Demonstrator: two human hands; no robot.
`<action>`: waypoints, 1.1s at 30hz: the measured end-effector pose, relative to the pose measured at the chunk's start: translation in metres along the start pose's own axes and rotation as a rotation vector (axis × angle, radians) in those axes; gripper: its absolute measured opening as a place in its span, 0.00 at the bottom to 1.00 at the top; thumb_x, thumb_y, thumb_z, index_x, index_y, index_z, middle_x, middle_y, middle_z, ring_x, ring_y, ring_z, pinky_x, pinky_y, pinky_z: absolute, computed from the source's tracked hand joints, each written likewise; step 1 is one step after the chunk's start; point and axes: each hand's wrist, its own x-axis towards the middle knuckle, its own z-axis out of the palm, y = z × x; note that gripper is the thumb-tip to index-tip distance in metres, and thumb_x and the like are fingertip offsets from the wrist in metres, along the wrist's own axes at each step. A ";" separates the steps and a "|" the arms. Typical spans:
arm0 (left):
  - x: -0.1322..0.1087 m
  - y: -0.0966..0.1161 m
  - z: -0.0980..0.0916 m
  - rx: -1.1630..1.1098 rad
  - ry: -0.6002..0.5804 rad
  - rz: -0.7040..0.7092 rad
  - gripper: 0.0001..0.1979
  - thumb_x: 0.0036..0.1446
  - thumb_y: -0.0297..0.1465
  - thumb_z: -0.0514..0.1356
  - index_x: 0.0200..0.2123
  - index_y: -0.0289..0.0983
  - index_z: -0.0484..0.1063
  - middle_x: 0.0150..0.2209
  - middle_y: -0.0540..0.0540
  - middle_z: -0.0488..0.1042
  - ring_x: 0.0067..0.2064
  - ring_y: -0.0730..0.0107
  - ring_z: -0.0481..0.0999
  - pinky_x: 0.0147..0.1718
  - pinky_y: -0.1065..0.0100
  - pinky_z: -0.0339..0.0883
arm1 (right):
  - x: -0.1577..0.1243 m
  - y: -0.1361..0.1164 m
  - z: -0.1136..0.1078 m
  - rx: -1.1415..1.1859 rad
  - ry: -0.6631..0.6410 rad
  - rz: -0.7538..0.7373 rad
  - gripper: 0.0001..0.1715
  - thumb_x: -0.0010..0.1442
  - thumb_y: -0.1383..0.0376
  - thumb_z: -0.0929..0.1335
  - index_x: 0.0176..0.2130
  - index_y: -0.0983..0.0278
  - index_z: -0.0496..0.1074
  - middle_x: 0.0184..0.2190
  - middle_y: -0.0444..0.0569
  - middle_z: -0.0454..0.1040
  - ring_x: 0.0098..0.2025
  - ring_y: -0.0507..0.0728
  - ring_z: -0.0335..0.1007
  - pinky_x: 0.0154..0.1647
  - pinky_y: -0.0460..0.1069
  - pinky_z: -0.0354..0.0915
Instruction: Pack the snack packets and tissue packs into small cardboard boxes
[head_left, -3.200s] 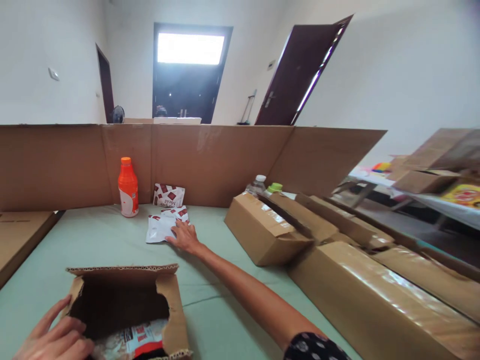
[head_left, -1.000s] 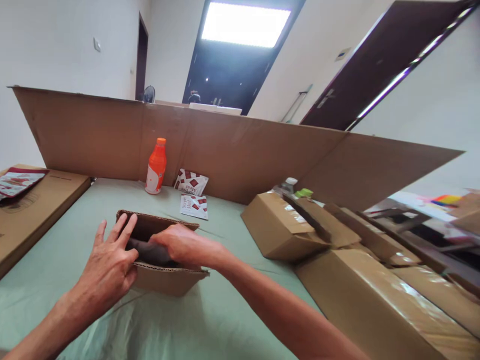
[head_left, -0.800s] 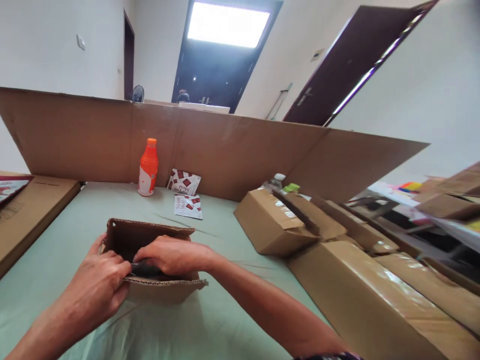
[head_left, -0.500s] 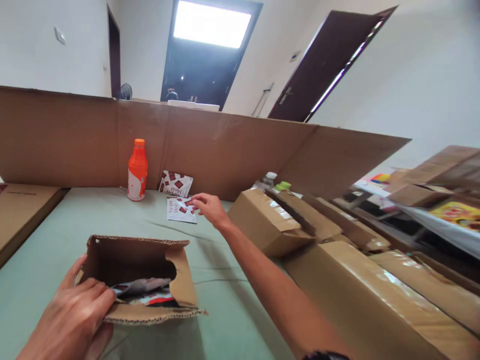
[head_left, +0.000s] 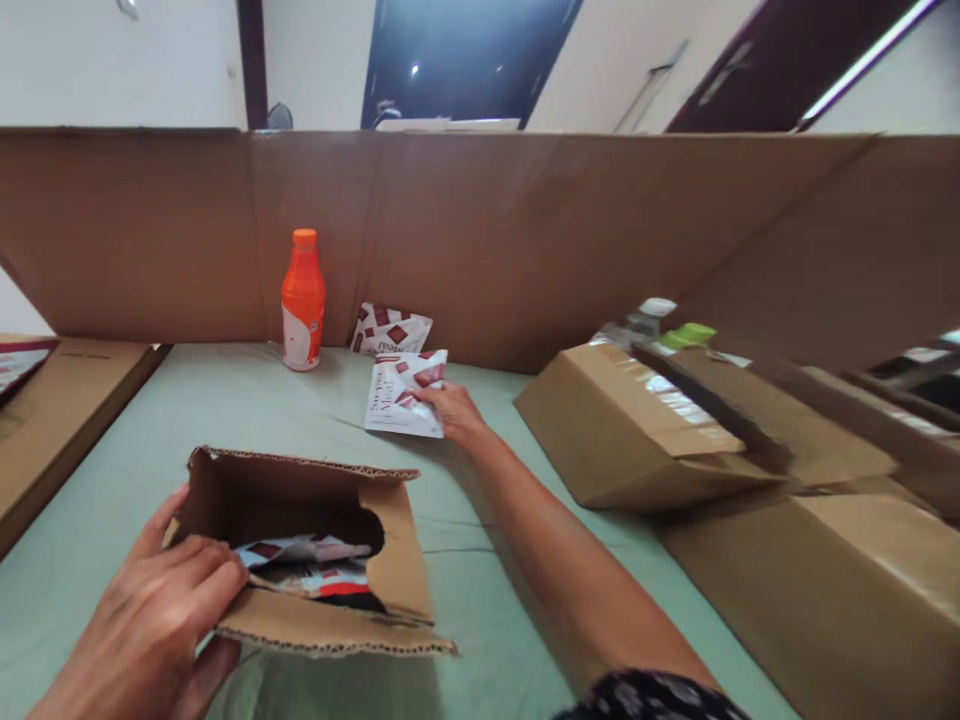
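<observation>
My left hand is closed on the near left edge of an open cardboard box, its fingers hooked over the wall. Inside that box lie several flat packets, partly hidden by the walls. Farther out, my right hand pinches the right edge of a white sachet with dark red diamonds and "Super Meal" print. The sachet is tilted up off the cloth. Behind it a similar sachet leans against the cardboard wall. An orange bottle with an orange cap stands upright to their left.
A long cardboard partition runs across the back. On the right are cardboard boxes, with a clear bottle and a green cap behind. A flat carton lies at left on the pale green cloth.
My right hand has taken hold of the nearer sachet and raised it from the cloth. My left hand stays on the box. The view has shifted down and to the right.
</observation>
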 end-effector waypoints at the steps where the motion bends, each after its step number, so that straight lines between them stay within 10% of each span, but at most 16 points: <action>1: 0.000 0.002 -0.001 -0.014 0.001 -0.012 0.10 0.53 0.23 0.54 0.35 0.43 0.70 0.32 0.55 0.78 0.34 0.68 0.79 0.71 0.58 0.38 | -0.008 -0.010 -0.009 0.012 -0.005 0.018 0.18 0.67 0.55 0.71 0.46 0.68 0.75 0.41 0.49 0.78 0.38 0.56 0.77 0.40 0.53 0.75; 9: -0.006 -0.003 0.010 0.014 0.000 -0.049 0.09 0.52 0.24 0.54 0.31 0.42 0.71 0.27 0.53 0.73 0.31 0.65 0.75 0.70 0.48 0.43 | -0.082 -0.182 -0.040 0.184 0.205 -0.415 0.06 0.63 0.59 0.73 0.41 0.56 0.78 0.40 0.45 0.82 0.45 0.59 0.79 0.51 0.58 0.75; 13: -0.006 -0.003 0.012 0.059 0.007 -0.062 0.08 0.49 0.23 0.54 0.30 0.41 0.71 0.26 0.52 0.74 0.32 0.64 0.76 0.69 0.44 0.47 | -0.110 -0.231 -0.013 -0.004 -0.267 -0.604 0.07 0.65 0.66 0.68 0.40 0.57 0.79 0.35 0.44 0.82 0.35 0.55 0.77 0.38 0.51 0.74; 17: -0.006 0.002 0.008 0.082 -0.061 -0.101 0.09 0.46 0.23 0.55 0.30 0.40 0.73 0.28 0.49 0.76 0.36 0.60 0.78 0.66 0.39 0.53 | -0.116 -0.242 0.012 -0.458 -0.901 -0.533 0.13 0.60 0.76 0.64 0.34 0.62 0.76 0.31 0.45 0.80 0.32 0.53 0.73 0.32 0.46 0.62; 21: -0.010 0.007 0.010 0.180 0.032 -0.109 0.11 0.48 0.23 0.56 0.31 0.40 0.76 0.39 0.42 0.79 0.47 0.53 0.78 0.65 0.36 0.54 | -0.116 -0.242 0.034 -0.757 -1.181 -0.387 0.12 0.59 0.77 0.66 0.38 0.64 0.75 0.38 0.49 0.82 0.37 0.55 0.74 0.31 0.47 0.54; 27: -0.017 -0.001 0.009 0.212 0.135 0.044 0.11 0.50 0.23 0.58 0.33 0.42 0.77 0.71 0.40 0.59 0.73 0.46 0.53 0.70 0.38 0.40 | -0.105 -0.220 0.060 -0.605 -1.424 -0.384 0.13 0.65 0.71 0.67 0.48 0.64 0.76 0.43 0.50 0.83 0.41 0.57 0.77 0.36 0.47 0.60; 33: -0.004 -0.023 0.004 0.238 0.048 0.249 0.12 0.50 0.25 0.57 0.39 0.45 0.71 0.38 0.52 0.81 0.41 0.63 0.81 0.72 0.56 0.29 | -0.109 -0.216 0.035 -0.258 -1.332 -0.420 0.21 0.65 0.74 0.66 0.56 0.65 0.75 0.55 0.55 0.79 0.55 0.58 0.76 0.56 0.49 0.68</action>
